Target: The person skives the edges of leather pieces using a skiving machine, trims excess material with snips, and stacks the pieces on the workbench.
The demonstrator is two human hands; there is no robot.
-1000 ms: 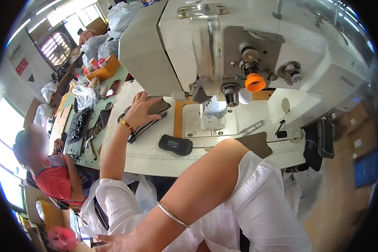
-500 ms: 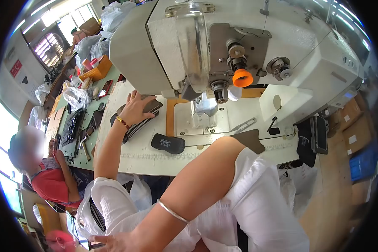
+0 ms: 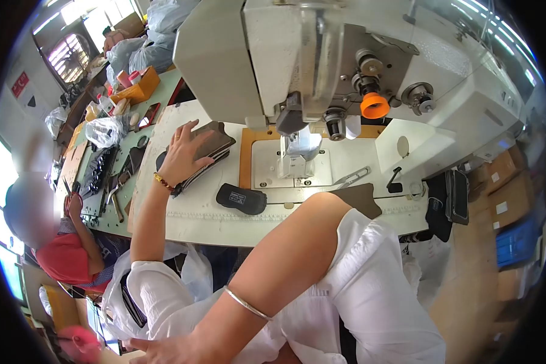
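Note:
My left hand [image 3: 183,156], with a beaded bracelet, lies with spread fingers on a stack of dark grey-brown pieces [image 3: 213,143] at the left of the sewing machine's bed. My right hand [image 3: 170,350] is low at the bottom edge, its arm crossing my body; a thumb or finger sticks out, and the other fingertips are cut off or hidden. A black padded piece with a white label [image 3: 241,199] lies flat in front of the needle plate [image 3: 267,170]. One flat grey-brown piece [image 3: 359,198] shows partly behind my right forearm.
The sewing machine [image 3: 224,60] rises over the table. A metal tool [image 3: 353,176] lies right of the plate. Black pieces [image 3: 448,200] hang at the right edge. At left, a person in red [image 3: 70,258] sits by a green bench [image 3: 141,173] with an orange box [image 3: 141,87].
The view has shifted a little. My left hand stays on the stack, its fingers slightly lifted and spread. At the left, the co-worker's hands have risen and hold a dark tool.

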